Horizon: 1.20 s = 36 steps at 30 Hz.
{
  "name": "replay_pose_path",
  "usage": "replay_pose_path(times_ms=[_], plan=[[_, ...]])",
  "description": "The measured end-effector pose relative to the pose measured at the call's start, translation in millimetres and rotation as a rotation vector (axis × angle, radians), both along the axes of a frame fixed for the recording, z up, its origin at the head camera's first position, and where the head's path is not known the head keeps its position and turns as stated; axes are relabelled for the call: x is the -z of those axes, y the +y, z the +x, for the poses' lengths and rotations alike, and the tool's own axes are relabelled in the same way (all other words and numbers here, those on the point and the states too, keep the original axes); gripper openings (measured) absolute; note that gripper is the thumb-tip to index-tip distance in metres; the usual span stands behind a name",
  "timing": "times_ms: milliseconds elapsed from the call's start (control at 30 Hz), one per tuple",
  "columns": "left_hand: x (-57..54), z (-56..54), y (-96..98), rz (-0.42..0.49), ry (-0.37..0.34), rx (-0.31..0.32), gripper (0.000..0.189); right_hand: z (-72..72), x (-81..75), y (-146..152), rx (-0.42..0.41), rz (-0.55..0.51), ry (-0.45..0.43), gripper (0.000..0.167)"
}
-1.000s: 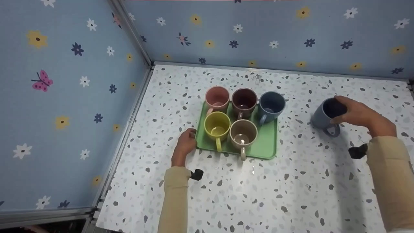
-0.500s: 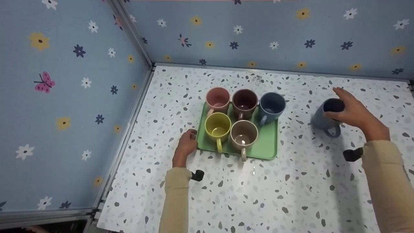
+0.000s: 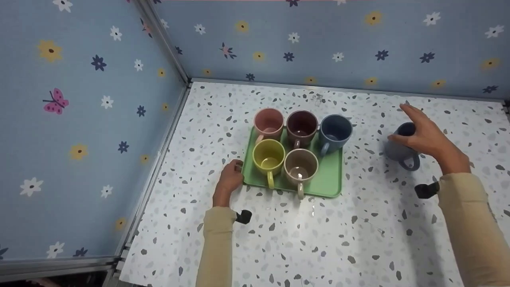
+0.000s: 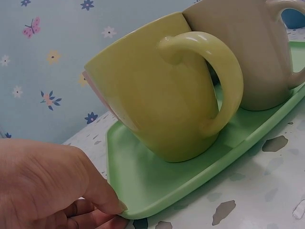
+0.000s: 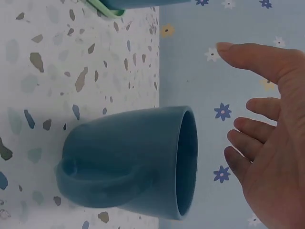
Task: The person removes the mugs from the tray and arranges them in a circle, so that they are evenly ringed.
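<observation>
Mug (image 5: 119,157), smooth and tapered — right hand (image 3: 428,137) spread above it — left hand (image 3: 231,176) pinching green tray's (image 4: 131,183) rounded corner.

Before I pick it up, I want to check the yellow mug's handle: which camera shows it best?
The left wrist view: the handle of the yellow mug is large there, seen side-on with both ends visible. The head view shows it small, from above; the right wrist view does not show it.

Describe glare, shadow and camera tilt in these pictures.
Head view: glint inside the beige mug, shadow on the table beside the right sleeve; left wrist view: sheen on the yellow handle; right wrist view: turned sideways, so the blue mug seems toppled.
</observation>
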<state>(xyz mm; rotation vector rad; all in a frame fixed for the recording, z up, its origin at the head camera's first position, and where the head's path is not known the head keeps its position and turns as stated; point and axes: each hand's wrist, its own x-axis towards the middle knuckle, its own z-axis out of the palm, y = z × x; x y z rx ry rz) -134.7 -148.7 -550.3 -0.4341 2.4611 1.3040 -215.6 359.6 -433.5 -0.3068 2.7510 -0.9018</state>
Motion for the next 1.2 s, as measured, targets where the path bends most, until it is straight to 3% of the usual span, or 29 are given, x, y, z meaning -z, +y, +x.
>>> replay_pose_path(times_ms=[1200], plan=[[3.0,-0.1,1.2,-0.012,0.049,0.015,0.045,10.0,-11.0,-51.1,-0.068,-0.042,0.110,0.089]])
